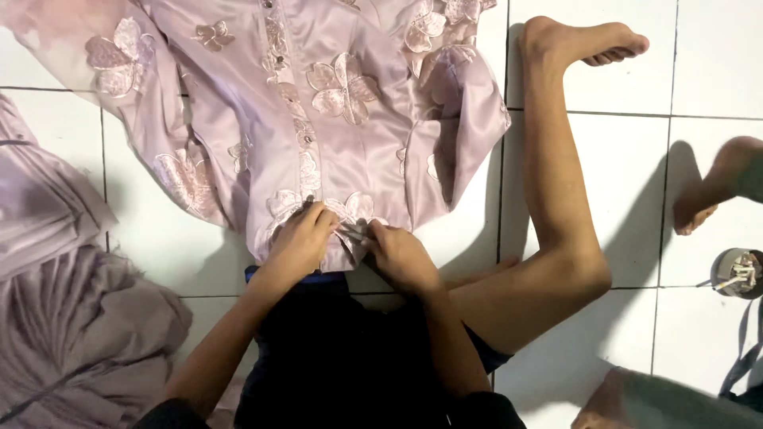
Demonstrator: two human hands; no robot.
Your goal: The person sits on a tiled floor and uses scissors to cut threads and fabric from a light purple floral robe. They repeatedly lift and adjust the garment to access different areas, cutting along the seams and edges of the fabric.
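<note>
- A pale lilac blouse (318, 119) with raised flower appliqués lies spread flat on the white tiled floor (620, 199). Its long axis runs away from the person, with the hem nearest them and the button line running up the middle.
- The left hand (298, 242) rests on the hem's centre, fingers curled and pressing the fabric down.
- The right hand (401, 256) sits just beside it, fingers closed on a small pale thing (354, 233) at the hem edge; what it is cannot be told.
- The person's bare leg (556, 222) stretches along the blouse's right side.
- More lilac cloth (71, 318) lies bunched at the left.
- A small round container (739, 272) stands at the right edge, near another person's foot (715, 187).
</note>
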